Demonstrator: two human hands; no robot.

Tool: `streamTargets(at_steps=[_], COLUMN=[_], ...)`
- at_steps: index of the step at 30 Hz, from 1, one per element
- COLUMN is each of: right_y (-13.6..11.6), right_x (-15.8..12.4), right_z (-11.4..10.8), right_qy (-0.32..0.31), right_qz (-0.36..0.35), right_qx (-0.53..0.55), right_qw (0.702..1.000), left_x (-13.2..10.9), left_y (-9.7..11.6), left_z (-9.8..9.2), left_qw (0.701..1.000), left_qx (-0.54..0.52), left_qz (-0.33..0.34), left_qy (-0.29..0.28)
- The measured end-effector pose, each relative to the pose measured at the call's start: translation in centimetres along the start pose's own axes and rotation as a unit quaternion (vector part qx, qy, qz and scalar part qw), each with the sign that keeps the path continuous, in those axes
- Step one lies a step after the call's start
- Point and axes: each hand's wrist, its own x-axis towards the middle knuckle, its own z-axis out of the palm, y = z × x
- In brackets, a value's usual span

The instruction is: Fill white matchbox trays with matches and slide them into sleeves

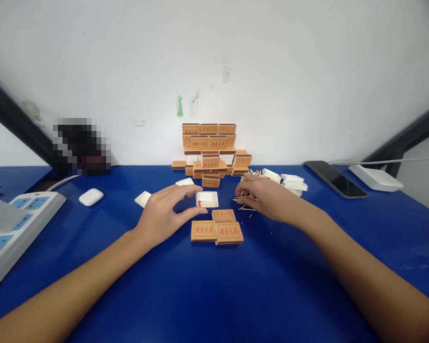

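My left hand (pixel 166 207) has its thumb at the near edge and its fingers at the far edge of a small white matchbox tray (pixel 211 196), gripping its left end. A few red-tipped matches (pixel 203 204) lie along the near side of that tray. To the right, my right hand (pixel 262 196) reaches down into a heap of loose matches (pixel 248 202), fingers pinched together around some of them. Closer to me sit three orange matchboxes (pixel 203 230) with red lettering. Two other white trays (pixel 142 199) lie partly hidden beside and behind my left hand.
Against the wall rises a stacked structure of matchboxes (pixel 210 164). Several white trays (pixel 293 183) are piled beyond my right hand. A phone (pixel 336 178) and a white box (pixel 375 178) lie at right. A power strip (pixel 25 214) and white earphone case (pixel 91 196) are at left.
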Motion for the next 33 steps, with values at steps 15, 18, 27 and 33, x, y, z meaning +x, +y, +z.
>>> streamTargets(at_steps=[15,18,27,33], right_y=[-0.4,-0.4,-0.5,-1.3], right_x=[0.2,0.3,0.1,0.3], right_z=[0.7,0.4,0.0,-0.4], right_qy=[0.034,0.048,0.087,0.109], right_qz=[0.006,0.015,-0.04,0.034], right_qx=[0.032,0.047,0.034,0.117], right_qw=[0.999,0.998,0.995,0.987], left_x=[0.0,0.0,-0.1,-0.1], left_y=[0.0,0.0,0.0,-0.1], left_z=[0.0,0.0,-0.1,-0.1], left_qw=[1.0,1.0,1.0,1.0], left_qx=[-0.002,-0.007,-0.01,-0.007], left_qz=[0.005,0.0,-0.005,-0.004], left_qy=[0.003,-0.003,-0.009,-0.005])
